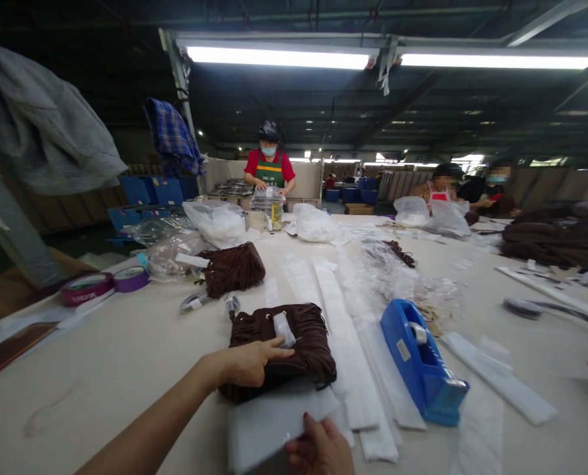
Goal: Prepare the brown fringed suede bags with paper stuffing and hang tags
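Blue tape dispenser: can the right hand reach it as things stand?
Probably yes. The right hand sits near the blue tape dispenser, with only flat white strips between, though it grips a white sheet.

Two long white fluorescent tube lamps (279,57) glare overhead against a dark ceiling, lighting the wide cream worktable (101,369) with faint soft shadows. Wide-angle distortion stretches the edges (the grey hanging cloth (41,112) looms at left). The far background is soft; the right hand (318,448) is slightly smeared.
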Action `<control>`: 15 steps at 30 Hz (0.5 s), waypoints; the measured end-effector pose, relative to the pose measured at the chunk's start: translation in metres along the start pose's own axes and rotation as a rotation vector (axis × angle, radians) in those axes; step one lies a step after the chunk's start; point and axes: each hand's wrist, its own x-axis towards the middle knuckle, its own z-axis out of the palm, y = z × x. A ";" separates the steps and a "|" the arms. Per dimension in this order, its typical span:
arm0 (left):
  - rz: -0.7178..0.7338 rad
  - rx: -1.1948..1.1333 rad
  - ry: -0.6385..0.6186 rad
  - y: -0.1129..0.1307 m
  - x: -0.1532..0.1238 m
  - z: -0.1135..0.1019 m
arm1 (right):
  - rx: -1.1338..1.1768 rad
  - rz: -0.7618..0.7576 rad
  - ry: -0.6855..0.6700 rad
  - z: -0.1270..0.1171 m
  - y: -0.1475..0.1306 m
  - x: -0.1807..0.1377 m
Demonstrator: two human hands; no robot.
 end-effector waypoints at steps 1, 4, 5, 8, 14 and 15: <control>0.005 -0.001 -0.003 0.000 0.000 0.000 | 0.024 -0.014 0.018 0.001 -0.003 0.005; 0.030 -0.005 -0.009 0.001 -0.001 0.000 | 0.037 -0.066 0.053 0.001 -0.006 0.013; 0.040 -0.008 -0.013 0.000 -0.001 0.000 | 0.032 -0.073 0.060 0.000 -0.005 0.014; 0.092 -0.010 -0.028 -0.002 -0.002 0.003 | 0.021 -0.068 0.089 -0.002 0.000 0.016; 0.169 0.000 -0.044 0.000 -0.005 0.006 | 0.015 -0.051 0.118 0.000 0.007 0.018; 0.138 0.003 -0.054 0.003 -0.006 0.006 | 0.038 -0.056 0.126 0.002 0.008 0.019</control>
